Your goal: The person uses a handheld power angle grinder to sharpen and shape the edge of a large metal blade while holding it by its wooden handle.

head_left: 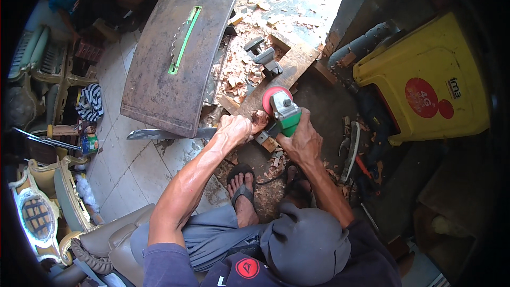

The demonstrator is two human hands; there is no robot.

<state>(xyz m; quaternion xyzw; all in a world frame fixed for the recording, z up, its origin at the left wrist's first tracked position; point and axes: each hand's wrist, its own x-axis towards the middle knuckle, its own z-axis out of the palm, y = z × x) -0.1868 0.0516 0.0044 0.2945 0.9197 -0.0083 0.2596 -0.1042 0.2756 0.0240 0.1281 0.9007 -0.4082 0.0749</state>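
Observation:
My right hand [304,139] is wrapped around the green body of an angle grinder [289,121] with a grey metal head and a red disc [269,95]. The disc sits against or very near a small reddish-brown piece of wood [259,118]. My left hand [235,129] is closed on that piece at the bench's near end; its far shape is partly hidden by the fingers. Just beyond the disc, a metal vise [265,59] is mounted on the wooden bench [298,69]. Wood chips [241,74] lie heaped to the left of the vise.
A large brown panel [154,79] with a green strip [186,42] leans left of the bench. Below it a long metal blade [154,134] sticks out leftward. A yellow plastic stool [425,69] and scattered tools [366,167] are at right. Ornate chair frames [64,191] crowd the left.

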